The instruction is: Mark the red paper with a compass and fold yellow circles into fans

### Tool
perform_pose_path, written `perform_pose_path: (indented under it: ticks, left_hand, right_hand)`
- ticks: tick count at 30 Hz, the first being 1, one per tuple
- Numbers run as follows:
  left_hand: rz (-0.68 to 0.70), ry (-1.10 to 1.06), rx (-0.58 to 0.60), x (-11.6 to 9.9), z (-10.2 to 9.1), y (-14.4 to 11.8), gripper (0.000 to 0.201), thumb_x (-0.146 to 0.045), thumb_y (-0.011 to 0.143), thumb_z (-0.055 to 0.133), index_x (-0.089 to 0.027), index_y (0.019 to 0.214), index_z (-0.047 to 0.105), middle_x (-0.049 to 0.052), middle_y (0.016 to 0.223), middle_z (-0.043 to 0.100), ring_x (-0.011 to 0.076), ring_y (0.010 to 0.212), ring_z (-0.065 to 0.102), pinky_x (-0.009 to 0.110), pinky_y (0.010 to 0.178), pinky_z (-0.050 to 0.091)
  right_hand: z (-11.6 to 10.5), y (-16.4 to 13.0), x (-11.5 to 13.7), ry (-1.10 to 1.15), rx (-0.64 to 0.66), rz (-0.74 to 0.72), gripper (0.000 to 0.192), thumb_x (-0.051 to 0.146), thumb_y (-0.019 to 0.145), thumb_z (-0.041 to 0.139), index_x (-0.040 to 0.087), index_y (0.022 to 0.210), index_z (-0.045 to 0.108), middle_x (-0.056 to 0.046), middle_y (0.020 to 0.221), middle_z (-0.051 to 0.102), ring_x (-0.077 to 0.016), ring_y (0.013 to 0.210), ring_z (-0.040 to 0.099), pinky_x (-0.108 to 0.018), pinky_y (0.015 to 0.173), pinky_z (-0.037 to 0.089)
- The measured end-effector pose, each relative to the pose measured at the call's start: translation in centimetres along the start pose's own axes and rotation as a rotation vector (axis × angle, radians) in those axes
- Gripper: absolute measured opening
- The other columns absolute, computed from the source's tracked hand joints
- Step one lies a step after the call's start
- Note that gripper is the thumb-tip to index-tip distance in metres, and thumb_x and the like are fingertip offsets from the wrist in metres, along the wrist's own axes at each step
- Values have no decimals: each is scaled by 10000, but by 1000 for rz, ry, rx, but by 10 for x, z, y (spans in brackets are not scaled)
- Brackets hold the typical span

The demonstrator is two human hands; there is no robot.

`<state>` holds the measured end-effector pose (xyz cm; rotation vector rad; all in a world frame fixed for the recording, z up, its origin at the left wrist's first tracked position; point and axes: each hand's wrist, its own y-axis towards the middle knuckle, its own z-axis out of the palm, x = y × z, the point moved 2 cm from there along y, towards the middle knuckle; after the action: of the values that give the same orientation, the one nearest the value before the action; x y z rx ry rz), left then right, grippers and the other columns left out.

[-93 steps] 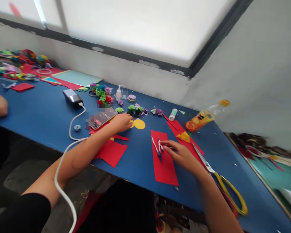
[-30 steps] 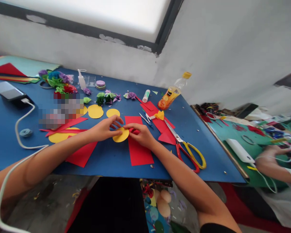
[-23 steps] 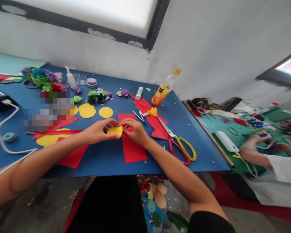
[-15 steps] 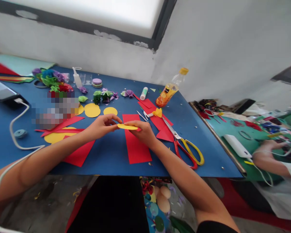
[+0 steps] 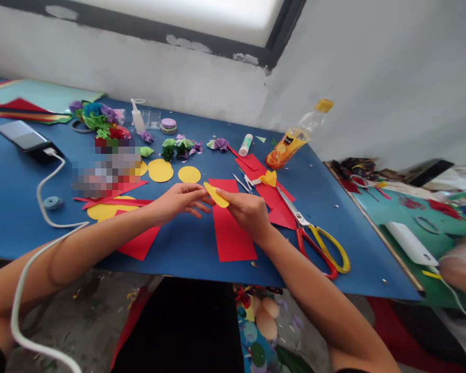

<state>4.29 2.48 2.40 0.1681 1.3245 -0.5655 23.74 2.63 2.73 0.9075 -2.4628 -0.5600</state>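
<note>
- Yellow paper disc point(image 5: 216, 195), folded or bent along the middle, held up just above the desk point(image 5: 186, 248) between both hands; it hangs over the near end of a red paper strip point(image 5: 231, 228).
- Right hand point(image 5: 248, 212): grip closed, thumb and fingertips pinching the disc's right edge.
- Left hand point(image 5: 182, 199): fingers loosely spread, tips touching or just beside the disc's left edge; a firm hold cannot be made out.
- Progress, by my reckoning: this disc is only at its first fold, not yet pleated like the finished pieces.
- Done: a cluster of ruffled paper flowers point(image 5: 101, 122) and smaller green and purple ones point(image 5: 180, 147) toward the wall.
- Left: two flat yellow circles point(image 5: 160, 170) and a larger yellow cut-out point(image 5: 106, 210), unfolded, beside the left hand.
- Idle nearby: scissors point(image 5: 318, 241) to the right, glue stick point(image 5: 245, 144), juice bottle point(image 5: 295, 140), glue bottle point(image 5: 138, 116), phone point(image 5: 21, 135) on its cable.
</note>
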Motion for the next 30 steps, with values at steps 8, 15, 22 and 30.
perform_pose_path:
  ticks: [8, 15, 22, 30]
  left_hand:
    - [-18, 68, -116, -6, -2, -1, 163, -168, 761, 604, -123, 907, 661, 56, 853, 704, 129, 750, 654, 236, 662, 549]
    - [29, 113, -175, -6, -6, 0, 183, -206, 783, 579, -134, 927, 668, 37, 836, 692, 128, 762, 639, 256, 694, 553]
    - [88, 167, -16, -8, 1, -4, 243, -276, 807, 591, -155, 1010, 649, 46, 941, 694, 151, 866, 657, 247, 701, 548]
    - [71, 217, 22, -4, 3, -5, 278, -218, 744, 676, -150, 1009, 630, 52, 922, 702, 157, 846, 665, 238, 662, 534]
  right_hand:
    - [1, 2, 0, -150, 48, -43, 331, 208, 902, 489, 287, 1188, 635, -15, 884, 750, -151, 713, 686, -237, 616, 499]
    - [3, 4, 4, 288, 56, 20, 216, 337, 859, 597, 302, 1044, 705, -13, 951, 738, -189, 861, 694, -303, 766, 547]
    - [9, 11, 4, 705, -65, 269, 224, 440, 758, 685, 219, 727, 687, -27, 839, 708, -159, 752, 665, -282, 659, 547]
    - [13, 10, 9, 883, -116, 438, 323, 387, 683, 765, 206, 911, 626, 32, 668, 638, -88, 547, 597, -211, 540, 519]
